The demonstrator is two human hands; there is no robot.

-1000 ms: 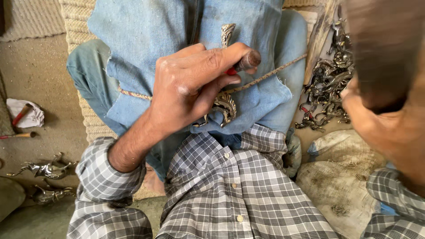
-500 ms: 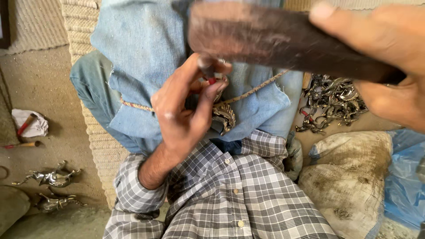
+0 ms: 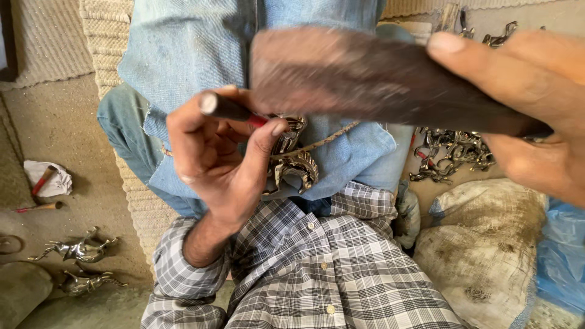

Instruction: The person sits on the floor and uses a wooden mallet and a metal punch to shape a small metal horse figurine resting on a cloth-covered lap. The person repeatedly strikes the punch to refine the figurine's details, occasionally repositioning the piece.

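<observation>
My left hand (image 3: pixel 216 158) grips a thin dark chisel (image 3: pixel 225 108) with a red band, its butt end pointing up toward the camera. The tip goes down to a small silvery metal figurine (image 3: pixel 295 164) lying on the blue denim cloth (image 3: pixel 201 49) over my lap, tied with a cord (image 3: pixel 323 141). My right hand (image 3: pixel 536 103) holds a dark, worn wooden block (image 3: pixel 378 79) raised just above the chisel's end; it looks blurred.
A heap of several metal figurines (image 3: pixel 451 155) lies to the right. Two more figurines (image 3: pixel 76 250) rest on the floor at left, near a white rag (image 3: pixel 52 180) and a red-handled tool (image 3: pixel 38 208). A dirty sack (image 3: pixel 487 244) and blue plastic (image 3: pixel 560 256) sit at the right.
My right hand has swung the wooden block from the far right across and down over the chisel. My left hand has tilted so the chisel's butt end now shows.
</observation>
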